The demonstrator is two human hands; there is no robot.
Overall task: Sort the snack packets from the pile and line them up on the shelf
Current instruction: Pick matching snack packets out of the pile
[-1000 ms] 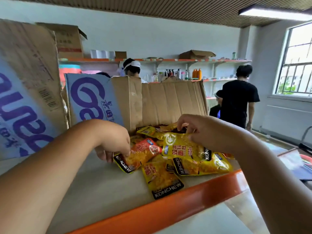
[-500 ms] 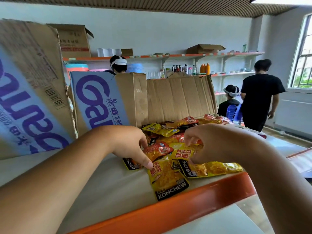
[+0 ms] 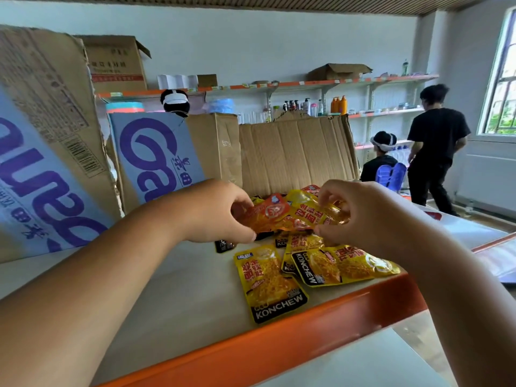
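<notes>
One orange packet [image 3: 266, 216] in left hand [image 3: 217, 216] grip, yellow packet [image 3: 314, 210] in right hand [image 3: 363, 219]

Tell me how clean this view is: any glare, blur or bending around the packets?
Head view: the window is partly washed out at right; the orange packet in the left hand and yellow packet in the right hand look slightly smeared, with glints on the foil; the flat packet by the shelf edge is sharp, print readable; the wide lens stretches the forearms and tilts the boxes.
</notes>
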